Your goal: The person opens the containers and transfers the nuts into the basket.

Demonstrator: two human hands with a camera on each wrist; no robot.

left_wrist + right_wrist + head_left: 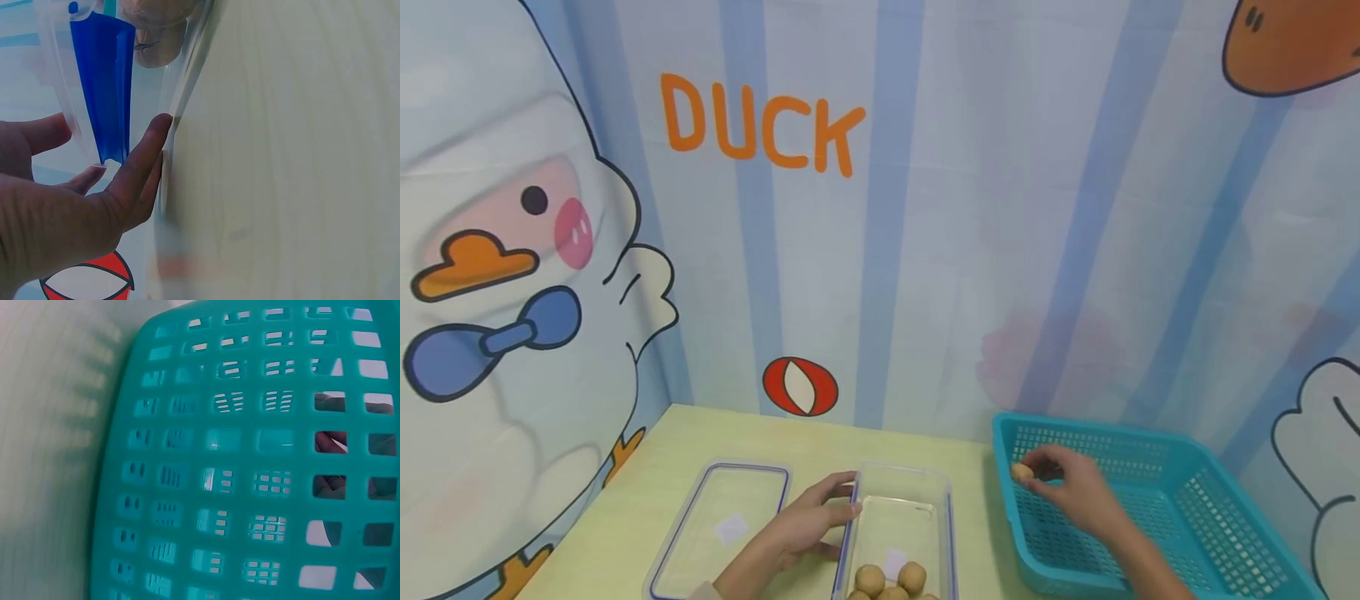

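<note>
My left hand point(805, 525) touches the left wall of a clear plastic box point(898, 483), its fingers spread along the side. In the left wrist view, the fingers of that hand point(94, 181) are fairly straight, beside a blue strip point(109, 87) on the box. Several walnuts point(870, 578) sit in the near end of the box. Above the left side of a turquoise basket point(1187, 467), my right hand point(1078, 492) pinches a single walnut point(1022, 472) between thumb and fingers. Through the basket's holes, the right wrist view shows only bits of that hand point(330, 441).
A clear lid point(730, 492) with a blue seal lies on the pale yellow table point(820, 442), left of the box. Behind the table hangs a striped cloth point(955, 250) printed with ducks. The basket's raised rim stands between its inside and the box.
</note>
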